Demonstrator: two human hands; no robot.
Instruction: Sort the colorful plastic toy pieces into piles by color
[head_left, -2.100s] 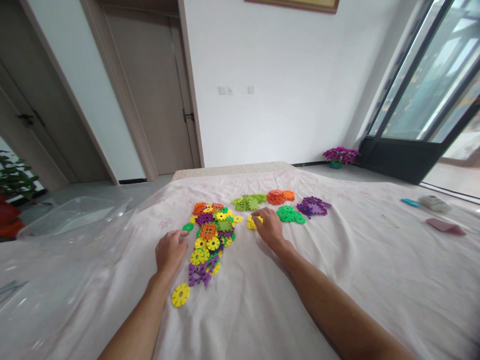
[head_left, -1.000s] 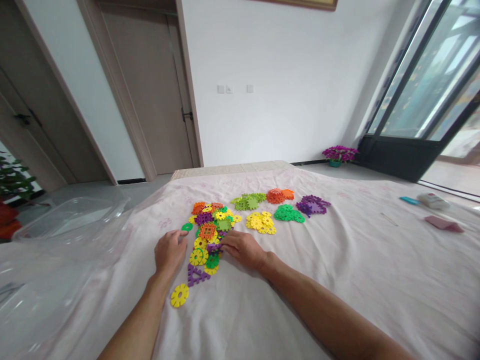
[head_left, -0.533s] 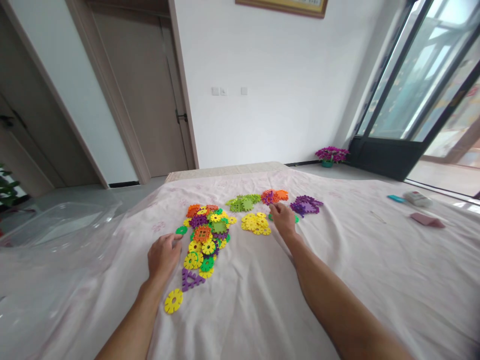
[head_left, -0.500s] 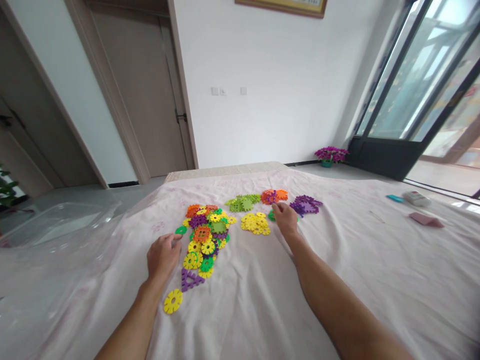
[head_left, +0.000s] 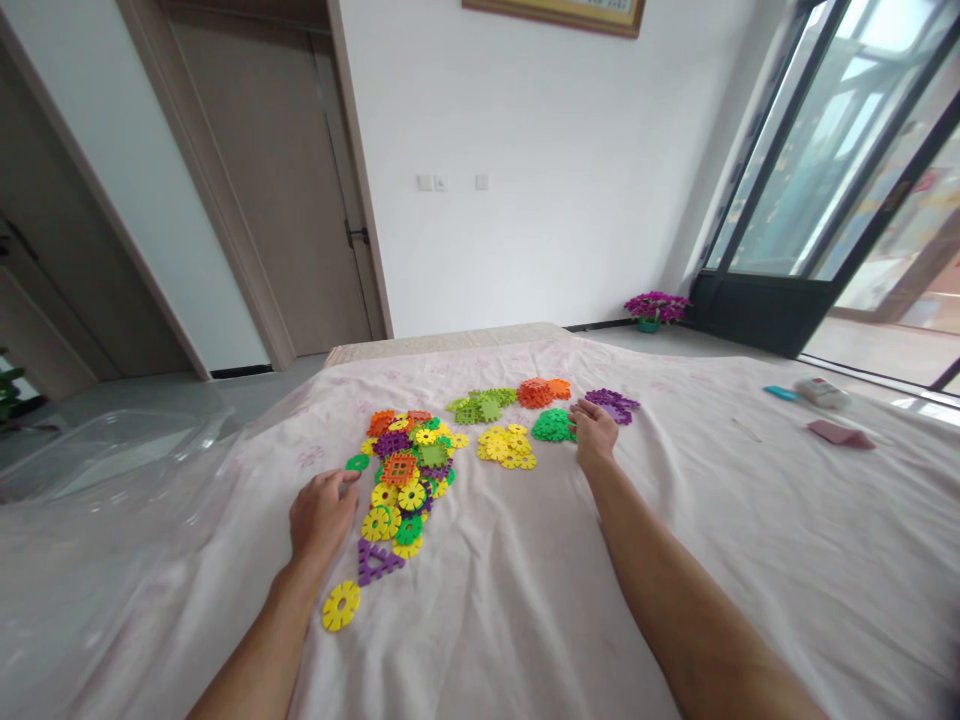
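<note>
Head view: mixed heap (head_left: 400,468) of thin, plastic-looking pieces between the hands, on rumpled cloth (head_left: 487,600).
Right hand (head_left: 598,430): fingers drawn narrow beside the purple pile (head_left: 622,404); cannot tell whether they hold a piece.
Left hand (head_left: 322,512): fingers loosely parted, nothing visibly held, just beside a green disc (head_left: 363,464).
Shapes: notched yellow disc (head_left: 330,610), purple triangle (head_left: 365,566) with toothed edges, both flat.
Handling: pinching rims and releasing low would probably suit such flat pieces, keeping fingers off the green pile (head_left: 553,426) close by.
</note>
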